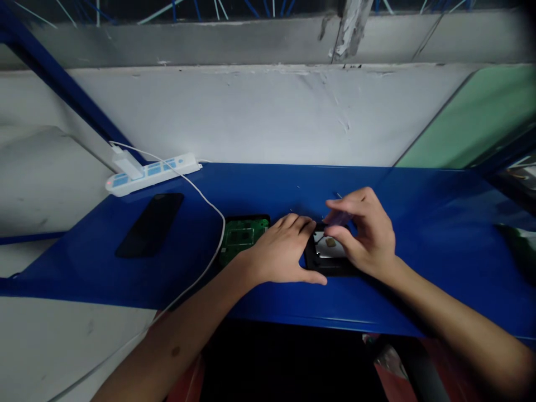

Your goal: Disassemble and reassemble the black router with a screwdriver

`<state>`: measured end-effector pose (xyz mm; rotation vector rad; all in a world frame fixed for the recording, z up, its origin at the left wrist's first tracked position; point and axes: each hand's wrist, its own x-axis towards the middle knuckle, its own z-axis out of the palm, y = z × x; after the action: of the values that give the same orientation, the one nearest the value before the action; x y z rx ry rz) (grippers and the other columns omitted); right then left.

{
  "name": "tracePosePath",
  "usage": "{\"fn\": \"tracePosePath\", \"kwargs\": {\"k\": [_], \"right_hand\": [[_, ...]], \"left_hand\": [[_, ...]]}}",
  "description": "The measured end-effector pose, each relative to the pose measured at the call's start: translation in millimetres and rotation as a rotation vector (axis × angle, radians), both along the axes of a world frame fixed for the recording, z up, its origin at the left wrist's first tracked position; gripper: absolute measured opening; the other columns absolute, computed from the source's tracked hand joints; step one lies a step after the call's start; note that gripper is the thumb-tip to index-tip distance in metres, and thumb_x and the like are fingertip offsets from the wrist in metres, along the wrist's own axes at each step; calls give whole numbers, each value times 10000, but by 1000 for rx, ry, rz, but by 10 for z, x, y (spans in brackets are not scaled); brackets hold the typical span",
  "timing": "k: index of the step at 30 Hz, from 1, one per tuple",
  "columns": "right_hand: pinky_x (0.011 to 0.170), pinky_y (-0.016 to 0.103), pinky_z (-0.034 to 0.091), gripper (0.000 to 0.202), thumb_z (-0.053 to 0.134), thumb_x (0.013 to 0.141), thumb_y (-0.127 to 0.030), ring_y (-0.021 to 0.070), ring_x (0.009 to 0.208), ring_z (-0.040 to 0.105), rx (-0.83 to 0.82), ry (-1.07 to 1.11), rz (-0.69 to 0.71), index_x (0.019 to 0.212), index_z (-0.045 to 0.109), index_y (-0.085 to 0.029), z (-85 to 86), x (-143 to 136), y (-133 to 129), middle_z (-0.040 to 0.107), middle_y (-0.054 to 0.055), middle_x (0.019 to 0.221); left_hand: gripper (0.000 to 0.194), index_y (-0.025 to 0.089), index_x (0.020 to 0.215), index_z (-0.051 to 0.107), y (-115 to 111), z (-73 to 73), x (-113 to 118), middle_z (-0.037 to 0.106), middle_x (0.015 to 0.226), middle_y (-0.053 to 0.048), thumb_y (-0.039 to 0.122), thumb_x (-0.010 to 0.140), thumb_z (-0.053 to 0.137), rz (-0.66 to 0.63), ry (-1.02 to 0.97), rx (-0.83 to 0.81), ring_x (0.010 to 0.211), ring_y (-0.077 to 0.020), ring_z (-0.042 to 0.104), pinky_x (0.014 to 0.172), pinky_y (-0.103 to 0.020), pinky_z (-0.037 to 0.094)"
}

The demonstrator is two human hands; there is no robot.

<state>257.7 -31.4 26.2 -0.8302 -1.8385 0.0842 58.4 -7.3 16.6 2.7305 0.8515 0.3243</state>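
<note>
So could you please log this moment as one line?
left hand: steadies black device | right hand: pinches small clear piece above it | green circuit board: beside

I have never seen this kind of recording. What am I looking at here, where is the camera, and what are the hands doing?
There is no machine here: a person works with two bare hands. The single picture comes from a camera on the person's head, looking forward and down, so both forearms enter from below. They work on a blue bench. The left hand lies flat, touching a black device and partly covering a green circuit board. The right hand pinches a small thin piece above the device; what it is, I cannot tell. To the left lie a dark phone and a white power strip with a white cable running toward the person.
</note>
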Motion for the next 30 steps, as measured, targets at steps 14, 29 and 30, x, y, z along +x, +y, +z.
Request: {"fn": "tracePosePath", "kwargs": {"k": [14,29,30], "right_hand": [[765,373,603,593,682,886,-147,174,816,673,-60,41,-29,1418,529,-360,26,-30,-27,678,19,958],[815,399,618,542,480,990,-166,185,909,719,-146,34,33,1505,411,-317,20,-29,-63,685,74,1221],[820,398,619,555,485,989,-166,183,904,719,-149,27,30,1514,395,-322,13,-29,-63,687,71,1220]], "left_hand": [[943,118,1364,480,11,-8,5,555,1332,-161,755,705,704,-21,-15,5,1245,-360,482,1090,-482,369],[938,127,1358,494,12,0,10,553,1353,-152,771,706,695,-25,-8,25,1246,-346,488,1099,-477,376],[953,123,1372,483,11,-1,9,547,1364,-157,774,708,691,-24,-5,29,1252,-350,484,1101,-479,373]]}}
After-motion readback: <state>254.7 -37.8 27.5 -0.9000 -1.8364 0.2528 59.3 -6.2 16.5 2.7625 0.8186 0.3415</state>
